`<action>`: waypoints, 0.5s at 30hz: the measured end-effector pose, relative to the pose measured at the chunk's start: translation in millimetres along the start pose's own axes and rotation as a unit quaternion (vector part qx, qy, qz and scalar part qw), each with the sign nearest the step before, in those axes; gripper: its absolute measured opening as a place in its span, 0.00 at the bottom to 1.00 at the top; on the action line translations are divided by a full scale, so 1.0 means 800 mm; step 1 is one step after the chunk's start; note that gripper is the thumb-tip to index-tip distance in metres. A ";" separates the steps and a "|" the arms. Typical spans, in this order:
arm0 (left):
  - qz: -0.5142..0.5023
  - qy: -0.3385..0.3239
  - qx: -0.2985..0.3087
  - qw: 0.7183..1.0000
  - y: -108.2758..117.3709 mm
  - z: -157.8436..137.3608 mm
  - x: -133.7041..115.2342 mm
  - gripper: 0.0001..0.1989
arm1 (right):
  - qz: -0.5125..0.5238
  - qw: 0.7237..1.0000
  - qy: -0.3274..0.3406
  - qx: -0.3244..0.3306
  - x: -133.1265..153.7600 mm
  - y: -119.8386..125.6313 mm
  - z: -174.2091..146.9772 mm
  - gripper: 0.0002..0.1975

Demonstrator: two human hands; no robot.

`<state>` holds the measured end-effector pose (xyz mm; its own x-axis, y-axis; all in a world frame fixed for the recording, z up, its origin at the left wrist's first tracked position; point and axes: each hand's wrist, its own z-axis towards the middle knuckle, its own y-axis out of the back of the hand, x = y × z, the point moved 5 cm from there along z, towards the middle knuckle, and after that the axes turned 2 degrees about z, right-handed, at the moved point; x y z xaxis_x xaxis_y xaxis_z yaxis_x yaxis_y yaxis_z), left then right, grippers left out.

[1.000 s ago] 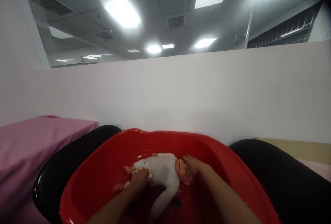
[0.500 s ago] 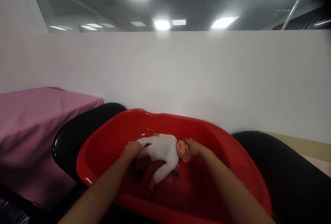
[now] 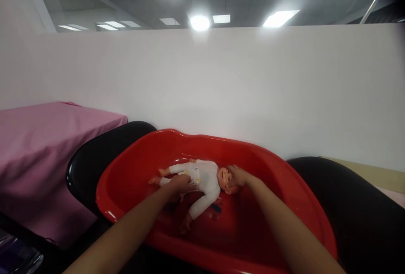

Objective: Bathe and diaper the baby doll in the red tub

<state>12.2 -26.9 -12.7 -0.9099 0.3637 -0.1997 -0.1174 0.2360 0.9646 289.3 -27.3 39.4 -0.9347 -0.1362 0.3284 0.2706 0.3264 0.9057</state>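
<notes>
Red tub (image 3: 284,189) (glossy): hands hold doll (image 3: 202,177).

I count one baby doll (image 3: 202,177), one red tub (image 3: 284,206), my two hands on the doll, left hand (image 3: 181,182) and right hand (image 3: 238,176), two black chairs (image 3: 95,160), and one pink-covered table (image 3: 41,147).

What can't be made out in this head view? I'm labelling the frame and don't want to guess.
- Back of the doll's head: covered by the right hand.
- Doll's hip and lower body: hidden under the left hand.
- Water in the red tub: cannot tell.
- Dark item on the tub floor: too small, blurred.
- Tub's near rim: cut off by both forearms and the bottom edge.
</notes>
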 end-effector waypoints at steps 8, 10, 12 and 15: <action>0.041 -0.095 -0.082 0.991 -0.013 0.006 -0.019 0.51 | -0.003 1.000 0.011 -0.010 -0.012 -0.007 0.010 0.44; 0.067 -0.091 -0.080 0.990 -0.026 0.008 -0.016 0.50 | -0.003 1.000 0.013 -0.010 -0.013 -0.008 0.011 0.44; 0.093 -0.076 -0.092 0.988 -0.034 0.009 -0.009 0.42 | -0.003 1.000 0.009 -0.007 -0.013 -0.008 0.010 0.45; 0.129 -0.050 -0.105 0.985 -0.039 0.005 0.005 0.36 | -0.003 1.000 0.003 -0.004 -0.010 -0.006 0.006 0.44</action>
<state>13.8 -29.0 -44.4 -0.8778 0.4764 0.0505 0.0228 -0.0636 0.9977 294.6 -23.0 31.3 -0.9346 -0.1440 0.3254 0.2677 0.3177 0.9096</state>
